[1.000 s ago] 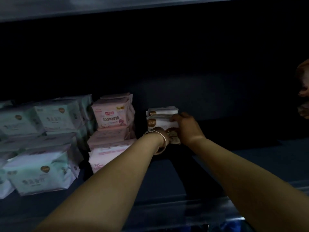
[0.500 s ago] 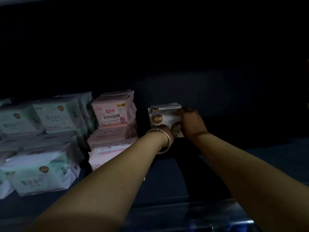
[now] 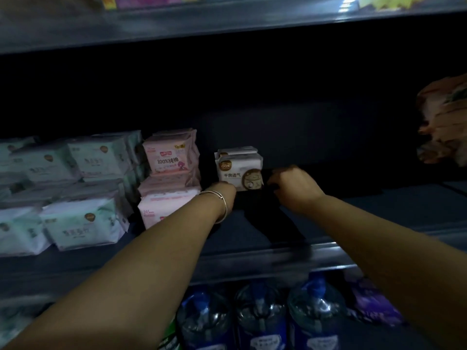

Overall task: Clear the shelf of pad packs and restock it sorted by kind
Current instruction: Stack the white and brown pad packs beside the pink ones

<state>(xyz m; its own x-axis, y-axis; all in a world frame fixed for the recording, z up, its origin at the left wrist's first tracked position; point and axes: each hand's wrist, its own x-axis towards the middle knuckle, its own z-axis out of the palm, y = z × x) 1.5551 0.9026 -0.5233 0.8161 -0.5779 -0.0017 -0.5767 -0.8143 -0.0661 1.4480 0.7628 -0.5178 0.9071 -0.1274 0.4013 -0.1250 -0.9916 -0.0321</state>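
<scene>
Mint-green pad packs [image 3: 75,218] and pink packs [image 3: 168,184] sit left of the white packs [image 3: 238,170] on the shelf [image 3: 379,213]; those stand upright, printed faces forward, long axis crosswise; left hand [image 3: 225,189] grip hidden beneath them; right hand [image 3: 294,186] curled just right, contact unclear.

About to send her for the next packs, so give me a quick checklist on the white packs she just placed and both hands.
1. White packs standing upright on shelf: ok.
2. Apart from pink packs, kinds unmixed: ok.
3. Right hand off the packs: ok, beside them, fingers curled, empty.
4. Left hand free: cannot tell, fingers hidden.
5. Bare shelf right of the white packs: ok.
</scene>
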